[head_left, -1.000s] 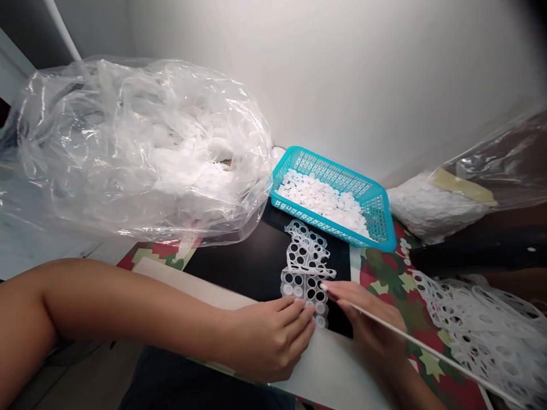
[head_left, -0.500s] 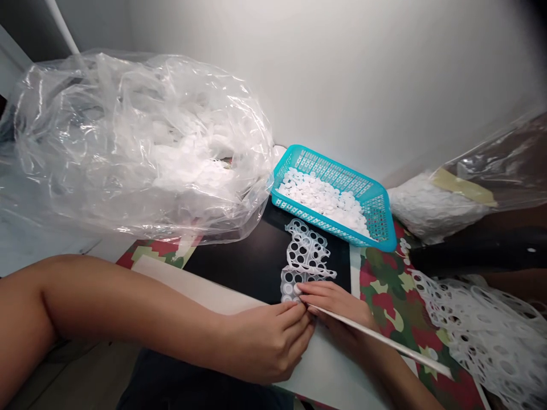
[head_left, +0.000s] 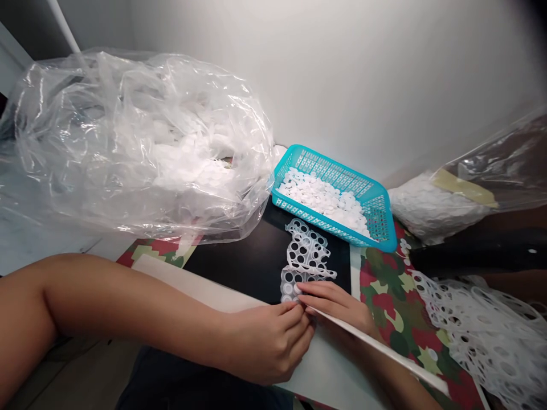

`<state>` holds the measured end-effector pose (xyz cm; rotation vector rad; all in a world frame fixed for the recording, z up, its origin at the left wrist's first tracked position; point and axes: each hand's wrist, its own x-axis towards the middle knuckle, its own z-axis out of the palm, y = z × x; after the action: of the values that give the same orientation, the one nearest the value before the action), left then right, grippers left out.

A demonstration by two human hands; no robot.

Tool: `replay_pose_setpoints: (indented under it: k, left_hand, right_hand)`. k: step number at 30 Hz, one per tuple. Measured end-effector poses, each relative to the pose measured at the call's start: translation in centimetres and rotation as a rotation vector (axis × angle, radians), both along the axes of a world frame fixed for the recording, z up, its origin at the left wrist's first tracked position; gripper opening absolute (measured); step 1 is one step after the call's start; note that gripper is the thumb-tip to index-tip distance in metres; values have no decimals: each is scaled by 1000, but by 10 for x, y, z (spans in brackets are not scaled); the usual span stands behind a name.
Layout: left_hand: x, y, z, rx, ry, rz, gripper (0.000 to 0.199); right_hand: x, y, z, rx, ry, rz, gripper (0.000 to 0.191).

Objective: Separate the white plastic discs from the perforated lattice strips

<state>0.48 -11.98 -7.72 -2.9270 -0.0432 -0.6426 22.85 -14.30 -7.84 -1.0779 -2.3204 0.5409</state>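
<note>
A white sheet with rows of round holes point(head_left: 302, 250) lies crumpled on the black board point(head_left: 239, 259), its near end running under my fingers. A stiff white strip, seen nearly edge-on point(head_left: 393, 350), leads from between my hands over the right forearm; it looks like a further part of the same sheet. My left hand point(head_left: 273, 341) is closed, its fingertips pinching at the sheet where the strip begins. My right hand point(head_left: 337, 307) has its fingers pressed together over the sheet, fingertips against a small white disc point(head_left: 298, 288). The exact grip is hidden under the fingers.
A turquoise basket point(head_left: 388, 228) of white discs stands behind the board. A large clear plastic bag point(head_left: 141, 142) fills the left. Holed scrap sheets point(head_left: 499, 336) pile up at right, beyond the patterned tablecloth point(head_left: 393, 296). Another filled bag point(head_left: 440, 205) sits at back right.
The strip's far end has dipped slightly and tilted, showing more of its surface. My right fingers have shifted a little to the left; my left hand is nearly still.
</note>
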Motion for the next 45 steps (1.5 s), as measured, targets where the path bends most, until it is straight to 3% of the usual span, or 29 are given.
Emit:
replay_pose_setpoints:
  k: [4, 10, 14, 22, 27, 32, 40, 45]
  left_hand:
    - [-1, 0, 1, 0, -3, -5, 42]
    - [0, 0, 4, -5, 35, 1, 42]
    - [0, 1, 4, -17, 27, -4, 45]
    - [1, 1, 0, -49, 6, 9, 48]
    - [1, 3, 1, -42, -10, -24, 47]
    - [-6, 3, 14, -35, -19, -60, 34]
    - [-10, -2, 19, 10, 91, 175, 37]
    - [-9, -2, 11, 67, 100, 167, 41]
  right_hand:
    - [0, -1, 0, -5, -83, -5, 28]
    - [-14, -2, 9, 174, -98, -21, 34]
    - [-15, -1, 8, 199, -78, -36, 37]
    - [-19, -3, 6, 158, 35, -226, 34]
    - [-18, 4, 9, 137, 46, -111, 25]
    - [-15, 5, 6, 109, 5, -99, 24]
    - [-11, 3, -1, 172, -43, -83, 31]
    - [-11, -1, 1, 192, -107, -74, 42]
